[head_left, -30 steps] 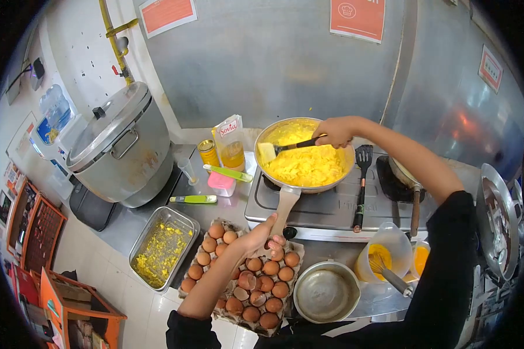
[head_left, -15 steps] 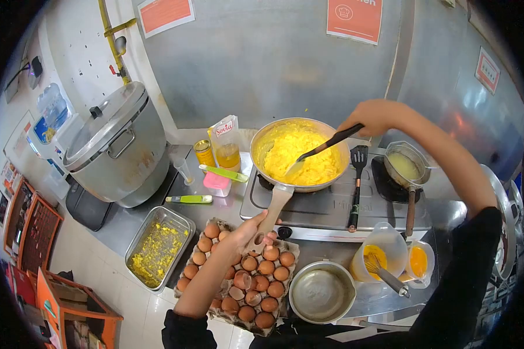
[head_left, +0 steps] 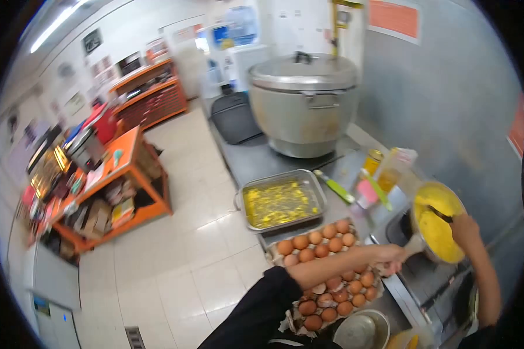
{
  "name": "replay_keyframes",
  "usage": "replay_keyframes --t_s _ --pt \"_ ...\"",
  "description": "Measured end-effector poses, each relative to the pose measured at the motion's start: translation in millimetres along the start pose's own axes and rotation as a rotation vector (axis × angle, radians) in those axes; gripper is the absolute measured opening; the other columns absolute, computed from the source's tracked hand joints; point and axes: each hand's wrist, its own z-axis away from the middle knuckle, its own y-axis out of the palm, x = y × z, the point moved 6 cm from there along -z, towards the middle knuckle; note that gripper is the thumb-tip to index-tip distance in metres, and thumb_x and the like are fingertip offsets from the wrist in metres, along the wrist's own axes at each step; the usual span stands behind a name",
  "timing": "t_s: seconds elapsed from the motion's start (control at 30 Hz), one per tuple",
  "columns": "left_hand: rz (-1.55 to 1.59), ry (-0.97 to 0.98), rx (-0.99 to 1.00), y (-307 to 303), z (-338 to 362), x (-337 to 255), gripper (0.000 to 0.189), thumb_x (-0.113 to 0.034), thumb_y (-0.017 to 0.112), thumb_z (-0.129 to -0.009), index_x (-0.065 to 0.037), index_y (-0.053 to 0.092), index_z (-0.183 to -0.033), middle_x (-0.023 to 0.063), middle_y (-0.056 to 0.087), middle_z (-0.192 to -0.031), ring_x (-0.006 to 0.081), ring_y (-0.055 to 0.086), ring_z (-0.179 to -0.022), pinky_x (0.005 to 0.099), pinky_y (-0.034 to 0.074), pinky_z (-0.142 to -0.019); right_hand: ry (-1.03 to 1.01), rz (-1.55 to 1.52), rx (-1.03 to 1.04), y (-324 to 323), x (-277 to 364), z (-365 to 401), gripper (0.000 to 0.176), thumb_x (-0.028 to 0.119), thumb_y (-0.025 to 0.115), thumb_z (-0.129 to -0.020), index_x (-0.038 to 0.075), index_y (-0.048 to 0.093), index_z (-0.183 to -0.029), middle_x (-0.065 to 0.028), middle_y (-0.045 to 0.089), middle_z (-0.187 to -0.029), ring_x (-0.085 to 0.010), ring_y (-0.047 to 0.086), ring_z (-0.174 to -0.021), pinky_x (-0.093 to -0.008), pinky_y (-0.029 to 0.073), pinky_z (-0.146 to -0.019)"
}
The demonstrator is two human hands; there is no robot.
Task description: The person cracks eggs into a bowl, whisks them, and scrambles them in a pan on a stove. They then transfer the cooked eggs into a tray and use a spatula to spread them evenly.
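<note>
View swung left since the earlier frame, frying pan (head_left: 414, 216) at right over the stove (head_left: 414, 282), left hand (head_left: 390, 257) closed around its handle (head_left: 413, 248), right hand (head_left: 466, 231) gripped a spatula (head_left: 439, 214) in yellow egg (head_left: 443, 243).

The left hand (head_left: 389, 257) is closed in a grip at four o'clock in the view, its bare forearm (head_left: 332, 266) reaching towards three o'clock from a black sleeve (head_left: 265, 299). The right hand (head_left: 464, 230), between three and four o'clock, is curled closed, knuckles up, its forearm (head_left: 488, 273) pointing between eleven and twelve.
</note>
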Motion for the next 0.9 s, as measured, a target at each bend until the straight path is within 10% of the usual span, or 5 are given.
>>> replay_keyframes --t_s 0.17,0.4,0.63,0.77,0.9 --pt "0.274 0.086 -0.045 4.3 -10.3 1.0 0.027 -0.032 0.030 -0.085 -0.007 0.036 -0.079 0.0015 0.040 -0.054 0.0099 0.037 -0.037 0.0228 0.034 -0.032 0.146 0.199 0.027 86.0 -54.9 -33.6 0.012 0.010 0.049 -0.071 0.005 0.060 -0.074 -0.0124 0.058 -0.076 -0.0252 0.058 -0.072 -0.0359 0.046 -0.061" --pt "0.395 0.071 0.015 11.1 -9.2 0.0 0.025 -0.031 0.029 -0.085 -0.008 0.035 -0.078 0.0017 0.040 -0.055 0.0101 0.037 -0.037 0.0233 0.033 -0.032 -0.118 0.346 0.456 -27.6 -24.0 15.7 0.014 0.011 0.056 -0.059 0.009 0.061 -0.072 -0.0130 0.058 -0.068 -0.0282 0.056 -0.068 -0.0368 0.046 -0.060" --pt "0.417 0.079 -0.059 20.4 7.0 -4.3 0.017 -0.022 0.031 -0.076 -0.006 0.036 -0.081 0.0029 0.039 -0.058 0.0104 0.033 -0.039 0.0240 0.030 -0.033 -0.026 0.178 0.035 23.5 -7.2 -31.7 0.016 0.010 0.053 -0.063 0.005 0.061 -0.075 -0.0175 0.057 -0.073 -0.0313 0.056 -0.073 -0.0374 0.046 -0.061" --pt "0.284 0.115 -0.054 0.3 -29.5 14.9 0.020 -0.029 0.042 -0.080 -0.009 0.041 -0.078 0.0045 0.048 -0.060 0.0100 0.038 -0.039 0.0242 0.034 -0.033 -0.029 0.157 0.730 32.6 -44.5 -23.5 0.025 0.022 0.047 -0.074 0.003 0.059 -0.088 -0.0169 0.058 -0.085 -0.0274 0.057 -0.075 -0.0364 0.045 -0.061" --pt "0.239 0.145 -0.087 10.8 1.2 -0.2 0.033 -0.037 0.042 -0.080 -0.004 0.045 -0.084 0.0062 0.049 -0.064 0.0101 0.038 -0.039 0.0259 0.037 -0.037 0.075 -0.053 0.573 -47.5 -76.9 -11.1 0.029 0.031 0.042 -0.080 0.009 0.060 -0.073 -0.0063 0.052 -0.052 -0.0147 0.047 -0.046 -0.0306 0.039 -0.044"
